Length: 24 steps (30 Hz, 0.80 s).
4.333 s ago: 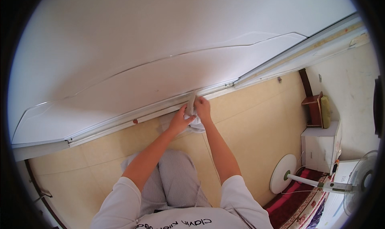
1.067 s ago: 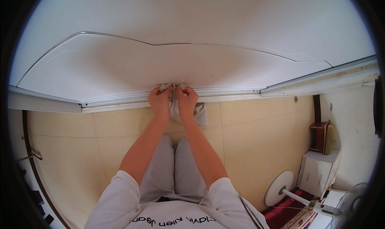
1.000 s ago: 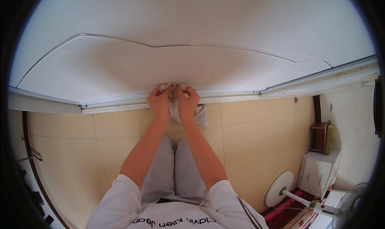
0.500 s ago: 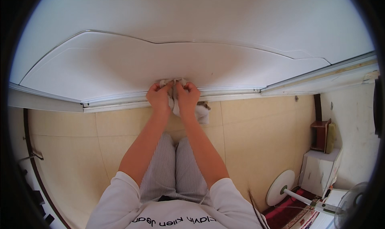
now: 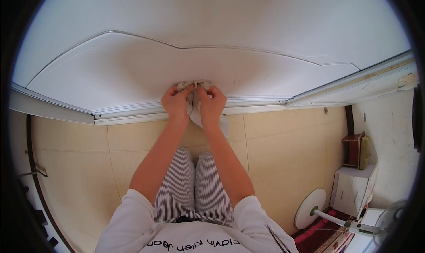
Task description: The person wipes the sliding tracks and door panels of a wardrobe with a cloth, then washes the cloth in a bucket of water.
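Observation:
Between my two hands is a crumpled greyish-white cloth [image 5: 198, 113], its upper edge close to a large white panel [image 5: 133, 71] and its loose end hanging below my right wrist. My left hand [image 5: 175, 101] pinches the cloth's left side, thumb and fingers pressed together. On the other side my right hand [image 5: 212, 103] grips it the same way, knuckles bent. Both hands sit just above the panel's bottom rail [image 5: 137, 110]. Whether the cloth touches the panel I cannot tell. A thin raised trim line [image 5: 212, 46] runs across the panel above my hands.
Beige tiles [image 5: 283, 155] cover the floor. To the right stand a white box [image 5: 349, 186] with a small dark red wooden object [image 5: 352, 144] behind it, and a pedestal fan with a round white base [image 5: 309, 208]. A dark red patterned rug [image 5: 314, 237] lies beneath the fan.
My hands have spread slightly apart with the cloth, and its top edge has opened out a little higher against the panel. The view has shifted slightly.

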Available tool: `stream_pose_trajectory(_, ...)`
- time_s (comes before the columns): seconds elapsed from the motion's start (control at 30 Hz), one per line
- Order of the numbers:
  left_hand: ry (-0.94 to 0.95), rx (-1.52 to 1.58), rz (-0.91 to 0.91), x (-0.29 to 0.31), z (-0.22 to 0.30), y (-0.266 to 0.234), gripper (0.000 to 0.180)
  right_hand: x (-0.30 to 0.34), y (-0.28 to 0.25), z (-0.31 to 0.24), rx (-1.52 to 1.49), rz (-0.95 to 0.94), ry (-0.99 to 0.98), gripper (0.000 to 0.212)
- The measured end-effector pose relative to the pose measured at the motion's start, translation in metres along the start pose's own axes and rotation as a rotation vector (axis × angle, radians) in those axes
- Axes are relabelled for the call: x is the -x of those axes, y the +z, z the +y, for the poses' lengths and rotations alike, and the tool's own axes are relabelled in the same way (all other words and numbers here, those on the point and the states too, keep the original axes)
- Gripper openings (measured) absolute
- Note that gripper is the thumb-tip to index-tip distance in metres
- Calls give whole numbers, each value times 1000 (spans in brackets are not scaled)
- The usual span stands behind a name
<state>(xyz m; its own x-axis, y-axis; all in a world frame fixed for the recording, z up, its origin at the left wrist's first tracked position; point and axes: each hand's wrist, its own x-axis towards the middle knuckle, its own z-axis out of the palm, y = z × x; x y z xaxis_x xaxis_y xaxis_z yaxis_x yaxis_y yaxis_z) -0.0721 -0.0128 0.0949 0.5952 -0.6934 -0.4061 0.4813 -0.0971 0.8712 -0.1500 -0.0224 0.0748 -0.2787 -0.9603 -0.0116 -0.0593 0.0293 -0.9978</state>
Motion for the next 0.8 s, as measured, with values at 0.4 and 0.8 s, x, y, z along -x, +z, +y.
stream_pose_trajectory(0.4,5,3,-75,5,23,2,18,1,1,-29,-92,-26,11,24)
stream_pose_trajectory(0.8,78,-248,-19,-27,-41,-18,15,-2,5,40,92,-22,51,20)
